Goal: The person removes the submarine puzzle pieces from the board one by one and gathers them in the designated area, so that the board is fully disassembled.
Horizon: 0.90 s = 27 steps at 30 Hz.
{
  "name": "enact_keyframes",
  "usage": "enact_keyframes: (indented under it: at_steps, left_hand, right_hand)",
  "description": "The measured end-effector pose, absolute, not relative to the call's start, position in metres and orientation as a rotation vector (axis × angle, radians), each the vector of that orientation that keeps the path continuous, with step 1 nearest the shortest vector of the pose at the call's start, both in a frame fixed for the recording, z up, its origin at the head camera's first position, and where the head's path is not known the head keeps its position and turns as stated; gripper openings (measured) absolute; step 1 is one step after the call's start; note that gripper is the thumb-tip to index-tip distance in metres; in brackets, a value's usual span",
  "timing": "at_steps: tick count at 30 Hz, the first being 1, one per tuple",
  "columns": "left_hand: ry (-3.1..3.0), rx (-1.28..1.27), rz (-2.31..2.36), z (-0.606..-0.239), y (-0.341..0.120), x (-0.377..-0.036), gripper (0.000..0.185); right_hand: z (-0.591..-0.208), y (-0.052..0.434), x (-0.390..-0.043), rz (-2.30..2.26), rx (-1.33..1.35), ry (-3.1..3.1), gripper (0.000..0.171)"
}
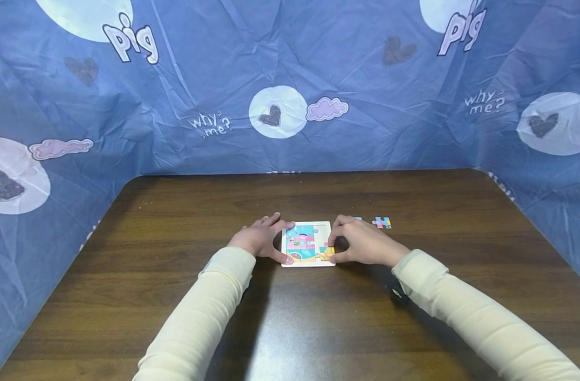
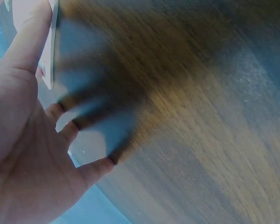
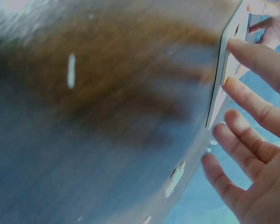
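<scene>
A small jigsaw board point(image 1: 309, 264) with a white rim lies flat on the table, its picture in pink, blue and yellow. Several pieces fill its left and lower parts, while pale backing shows at upper right. My left hand point(image 1: 260, 238) rests at the board's left side, thumb on the lower left corner and fingers spread toward the upper left corner. Over the right edge, my right hand point(image 1: 366, 241) pinches a puzzle piece point(image 1: 326, 252) between thumb and index finger at the lower right of the board. In the right wrist view, its other fingers point(image 3: 219, 175) extend beyond the board's edge.
A loose jigsaw piece point(image 1: 382, 222) lies on the brown wooden table point(image 1: 175, 317), right of the board. Another piece point(image 1: 358, 218) is mostly hidden behind my right hand. Blue printed cloth point(image 1: 366, 143) stands around the table's back and sides.
</scene>
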<state>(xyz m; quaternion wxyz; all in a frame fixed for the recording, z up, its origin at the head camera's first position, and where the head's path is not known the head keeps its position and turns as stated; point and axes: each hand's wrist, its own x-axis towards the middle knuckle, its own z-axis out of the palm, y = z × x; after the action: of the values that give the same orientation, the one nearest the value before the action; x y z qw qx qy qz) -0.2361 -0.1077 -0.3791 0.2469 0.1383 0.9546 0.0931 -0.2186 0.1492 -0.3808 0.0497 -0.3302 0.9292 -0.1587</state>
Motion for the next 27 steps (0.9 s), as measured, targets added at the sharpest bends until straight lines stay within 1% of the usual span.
enact_keyframes:
  at_steps: [9, 19, 24, 27]
  left_hand:
    - [2.589, 0.391, 0.255, -0.363, -0.106, -0.228, 0.092]
    - [2.585, 0.399, 0.26, -0.363, -0.106, -0.228, 0.092]
    - [2.592, 0.409, 0.269, -0.365, -0.106, -0.228, 0.092]
    - [2.595, 0.411, 0.265, -0.366, -0.106, -0.229, 0.092]
  right_hand:
    - [-0.383, 0.155, -0.218, -0.527, -0.974, 2.822, 0.03]
    - [-0.382, 0.156, -0.217, -0.54, -0.97, 2.825, 0.028]
    - [-0.38, 0.168, -0.22, -0.644, -0.969, 2.79, 0.025]
    - [-0.377, 0.18, -0.223, -0.68, -0.915, 2.775, 0.023]
